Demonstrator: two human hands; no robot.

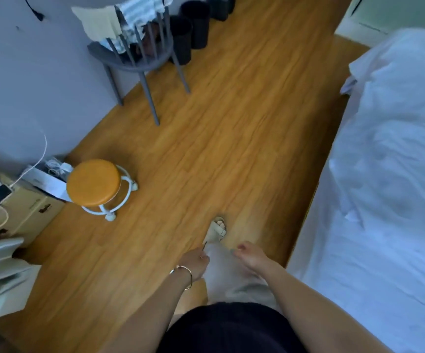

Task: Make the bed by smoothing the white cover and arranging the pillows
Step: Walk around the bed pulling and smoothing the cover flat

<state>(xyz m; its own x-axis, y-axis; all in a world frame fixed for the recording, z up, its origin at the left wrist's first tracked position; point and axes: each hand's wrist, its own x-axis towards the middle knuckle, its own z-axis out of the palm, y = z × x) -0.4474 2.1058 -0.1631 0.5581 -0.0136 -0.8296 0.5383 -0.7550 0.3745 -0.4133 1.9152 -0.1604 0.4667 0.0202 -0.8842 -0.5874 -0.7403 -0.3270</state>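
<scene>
The bed runs along the right side, under a rumpled white cover [384, 174] with folds and creases. No pillow shows in this view. My left hand [196, 261], with a bangle on the wrist, hangs low in front of my body with its fingers curled; it seems to hold nothing. My right hand [250, 256] hangs beside it, also loosely curled and apparently empty. Both hands are over the wooden floor, well left of the bed's edge and apart from the cover. The picture is blurred by motion.
A wooden floor [231, 123] lies between the bed and the wall. An orange stool [94, 183] stands at the left, a grey chair [135, 49] draped with cloths at the back, dark bins [193, 26] behind it. Boxes and bags [5, 250] crowd the left. My sandalled foot [217, 229] is ahead.
</scene>
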